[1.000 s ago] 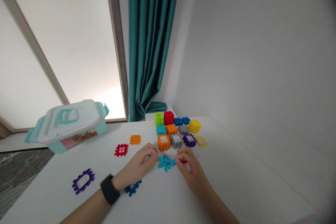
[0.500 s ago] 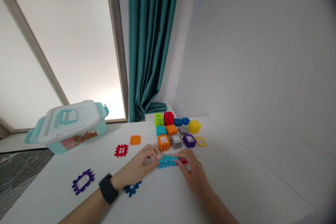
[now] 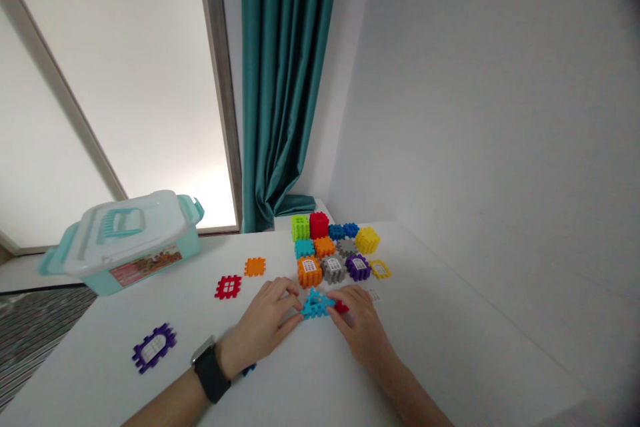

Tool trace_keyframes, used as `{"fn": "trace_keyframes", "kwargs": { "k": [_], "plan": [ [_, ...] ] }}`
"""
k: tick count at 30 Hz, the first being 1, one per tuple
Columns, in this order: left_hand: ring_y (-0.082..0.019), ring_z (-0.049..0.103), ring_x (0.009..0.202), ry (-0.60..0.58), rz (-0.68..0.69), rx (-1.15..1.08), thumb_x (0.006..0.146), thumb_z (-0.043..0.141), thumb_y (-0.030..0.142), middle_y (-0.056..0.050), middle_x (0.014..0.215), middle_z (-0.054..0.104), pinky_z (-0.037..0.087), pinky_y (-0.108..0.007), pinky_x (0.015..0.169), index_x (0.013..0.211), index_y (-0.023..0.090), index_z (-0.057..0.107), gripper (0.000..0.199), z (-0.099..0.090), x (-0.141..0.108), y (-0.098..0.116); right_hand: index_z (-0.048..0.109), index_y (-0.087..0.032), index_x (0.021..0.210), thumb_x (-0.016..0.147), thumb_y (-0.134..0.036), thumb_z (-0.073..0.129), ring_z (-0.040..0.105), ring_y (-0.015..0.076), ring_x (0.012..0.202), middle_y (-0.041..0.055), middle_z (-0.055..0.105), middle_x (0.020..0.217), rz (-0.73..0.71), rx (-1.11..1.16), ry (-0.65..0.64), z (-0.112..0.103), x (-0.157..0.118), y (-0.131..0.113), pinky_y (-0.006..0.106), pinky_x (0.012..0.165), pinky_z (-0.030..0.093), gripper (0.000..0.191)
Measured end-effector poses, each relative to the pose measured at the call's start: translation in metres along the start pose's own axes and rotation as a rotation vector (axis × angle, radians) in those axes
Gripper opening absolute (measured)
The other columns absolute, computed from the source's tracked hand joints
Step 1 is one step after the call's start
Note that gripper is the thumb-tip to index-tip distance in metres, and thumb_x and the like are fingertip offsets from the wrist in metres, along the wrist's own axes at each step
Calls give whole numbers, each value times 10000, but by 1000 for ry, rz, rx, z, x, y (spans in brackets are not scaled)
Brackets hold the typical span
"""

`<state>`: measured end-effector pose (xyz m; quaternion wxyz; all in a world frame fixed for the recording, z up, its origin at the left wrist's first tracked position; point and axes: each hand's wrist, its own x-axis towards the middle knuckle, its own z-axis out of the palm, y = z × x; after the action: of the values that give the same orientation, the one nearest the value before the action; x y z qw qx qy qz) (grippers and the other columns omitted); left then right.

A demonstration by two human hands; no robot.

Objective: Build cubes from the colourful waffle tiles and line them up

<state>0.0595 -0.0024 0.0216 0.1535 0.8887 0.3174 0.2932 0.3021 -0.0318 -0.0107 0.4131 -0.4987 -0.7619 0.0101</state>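
Observation:
My left hand (image 3: 263,327) and my right hand (image 3: 360,325) meet over the white table (image 3: 440,327). Both press on a light blue interlocking plastic piece (image 3: 315,305), which stands in a triangular shape between them. A red plastic piece (image 3: 341,307) sticks out from under my right fingers, partly hidden. A black watch (image 3: 210,372) circles my left wrist. Just behind my hands stands a several-coloured group of waffle-block cubes (image 3: 333,269). A dark blue piece (image 3: 249,369) lies almost hidden beside my left wrist.
Flat purple (image 3: 154,347), red (image 3: 228,287) and orange (image 3: 255,267) waffle pieces lie left of my hands. A yellow frame piece (image 3: 380,269) lies right of the cubes. A lidded mint plastic box (image 3: 125,243) stands at the table's far left, near a teal curtain (image 3: 280,93).
The light blue piece has turned from a low, flat-looking shape to a triangular one between my hands. My left wrist now covers most of the dark blue piece. The view has shifted slightly.

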Motion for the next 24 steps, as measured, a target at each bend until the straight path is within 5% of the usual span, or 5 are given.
{"fn": "trace_keyframes", "kwargs": {
  "k": [24],
  "plan": [
    [-260, 584, 1012, -39, -119, 25, 878, 622, 159, -68, 1066, 631, 456, -398, 861, 938, 214, 628, 82, 6, 1, 6, 644, -247, 953, 909, -175, 617, 598, 256, 942, 41, 665, 930, 35, -74, -71, 5, -4, 1, 422, 840, 442, 88]
  ]
}}
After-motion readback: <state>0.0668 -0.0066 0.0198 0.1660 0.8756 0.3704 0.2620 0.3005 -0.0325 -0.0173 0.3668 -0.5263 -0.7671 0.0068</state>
